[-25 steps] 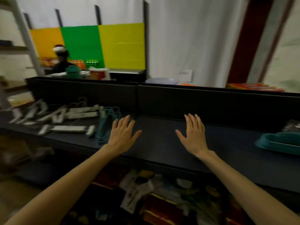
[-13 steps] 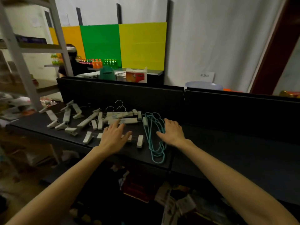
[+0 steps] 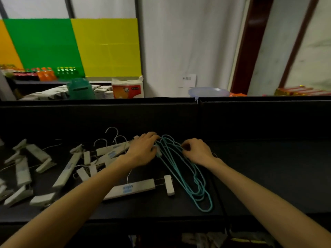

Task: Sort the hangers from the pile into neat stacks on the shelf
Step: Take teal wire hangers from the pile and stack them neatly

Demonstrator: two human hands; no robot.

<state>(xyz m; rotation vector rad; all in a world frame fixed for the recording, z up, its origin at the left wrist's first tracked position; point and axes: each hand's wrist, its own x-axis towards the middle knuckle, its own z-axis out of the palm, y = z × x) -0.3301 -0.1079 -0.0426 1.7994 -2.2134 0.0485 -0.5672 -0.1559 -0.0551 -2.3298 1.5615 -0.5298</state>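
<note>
Now | left hand (image 3: pixel 143 151) flat on white clip hangers (image 3: pixel 111 153) | right hand (image 3: pixel 196 151) grip pinching teal wire hangers (image 3: pixel 186 176)

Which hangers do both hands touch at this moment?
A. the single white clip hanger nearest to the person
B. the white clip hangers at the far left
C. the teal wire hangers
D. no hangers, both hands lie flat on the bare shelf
C: the left hand and the right hand meet the upper end of the teal wire hangers, one on each side.
</note>
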